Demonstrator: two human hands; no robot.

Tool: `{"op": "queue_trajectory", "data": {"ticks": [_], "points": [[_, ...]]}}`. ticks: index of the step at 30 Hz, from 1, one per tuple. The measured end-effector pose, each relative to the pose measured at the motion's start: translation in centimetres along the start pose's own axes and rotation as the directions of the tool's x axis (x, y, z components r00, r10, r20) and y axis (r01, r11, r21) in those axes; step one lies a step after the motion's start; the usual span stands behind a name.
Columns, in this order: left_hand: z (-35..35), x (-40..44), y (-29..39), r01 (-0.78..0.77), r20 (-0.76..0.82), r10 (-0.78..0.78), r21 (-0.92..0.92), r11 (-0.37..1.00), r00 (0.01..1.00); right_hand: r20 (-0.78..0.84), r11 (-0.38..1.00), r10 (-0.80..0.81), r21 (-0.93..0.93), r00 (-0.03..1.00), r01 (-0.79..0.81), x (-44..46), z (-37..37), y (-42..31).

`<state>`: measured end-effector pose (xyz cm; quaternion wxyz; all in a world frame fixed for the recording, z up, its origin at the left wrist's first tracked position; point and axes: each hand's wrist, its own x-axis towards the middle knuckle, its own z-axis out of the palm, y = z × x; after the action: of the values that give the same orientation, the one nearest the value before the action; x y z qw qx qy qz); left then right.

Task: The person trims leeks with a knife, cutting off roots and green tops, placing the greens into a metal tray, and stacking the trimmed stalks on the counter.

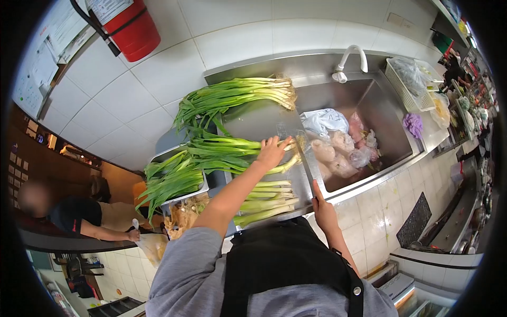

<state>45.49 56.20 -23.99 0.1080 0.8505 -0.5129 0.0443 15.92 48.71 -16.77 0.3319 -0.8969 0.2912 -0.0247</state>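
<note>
My left hand [271, 152] is closed over the white ends of a bunch of leeks [227, 145] on the steel drainboard [253, 120], near their roots. My right hand [325, 212], lower and to the right by the counter's front edge, is wrapped round what looks like a knife [308, 171]. Its thin blade runs up beside the root ends, and the handle is mostly hidden. Behind lies another bunch of leeks [248, 91] with roots on. Closer to me are pale leek stalks [269, 201]. Leafy leek tops [163, 177] hang over a metal tray [203, 185] on the left.
The sink [393, 119] on the right holds several bagged pinkish items [340, 158] under a white faucet [351, 55]. A white basket [409, 90] and a purple cloth [413, 125] sit beyond. Roots and trimmings [186, 212] lie lower left, near another person's hand [134, 234] holding a plastic bag [152, 246].
</note>
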Motion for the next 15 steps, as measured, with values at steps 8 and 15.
{"op": "queue_trajectory", "data": {"ticks": [8, 15], "points": [[-0.7, -1.2, 2.8, 0.03, 0.093, -0.027, -0.028, 0.999, 0.995, 0.023, 0.996, 0.031, 0.082, 0.999, -0.033, 0.8, -1.6, -1.1], [-0.1, -1.1, 1.0, -0.015, 0.048, 0.017, -0.056, 0.998, 0.999, 0.069, 0.999, -0.016, -0.035, 0.997, 0.018, 0.6, -3.5, -1.5]]}}
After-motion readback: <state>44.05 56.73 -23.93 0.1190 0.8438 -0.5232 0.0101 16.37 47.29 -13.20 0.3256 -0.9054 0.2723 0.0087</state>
